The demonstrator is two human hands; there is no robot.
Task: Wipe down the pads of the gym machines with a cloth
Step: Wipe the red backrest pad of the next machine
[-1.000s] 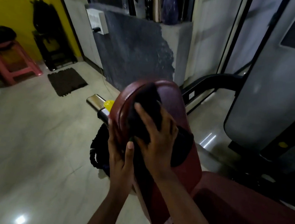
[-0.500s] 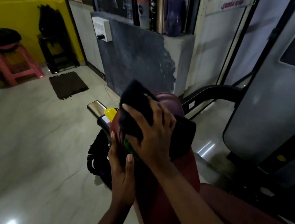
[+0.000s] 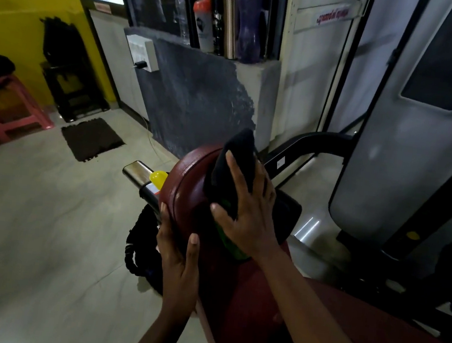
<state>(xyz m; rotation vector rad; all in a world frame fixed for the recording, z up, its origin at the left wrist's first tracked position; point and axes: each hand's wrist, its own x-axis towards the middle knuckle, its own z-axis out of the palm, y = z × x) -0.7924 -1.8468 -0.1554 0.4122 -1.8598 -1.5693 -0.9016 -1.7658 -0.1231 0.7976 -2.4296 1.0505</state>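
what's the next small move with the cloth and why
Probably drag the black cloth down the maroon pad: the right hand presses it flat near the pad's top, the face below is bare, and the left hand grips the pad's left edge.

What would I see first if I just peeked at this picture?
In the middle, the right hand presses a black cloth onto the top of a dark red pad, while the left hand grips the pad's left edge. Behind, a row of bottles stands on a ledge, with a yellow wall at the left.
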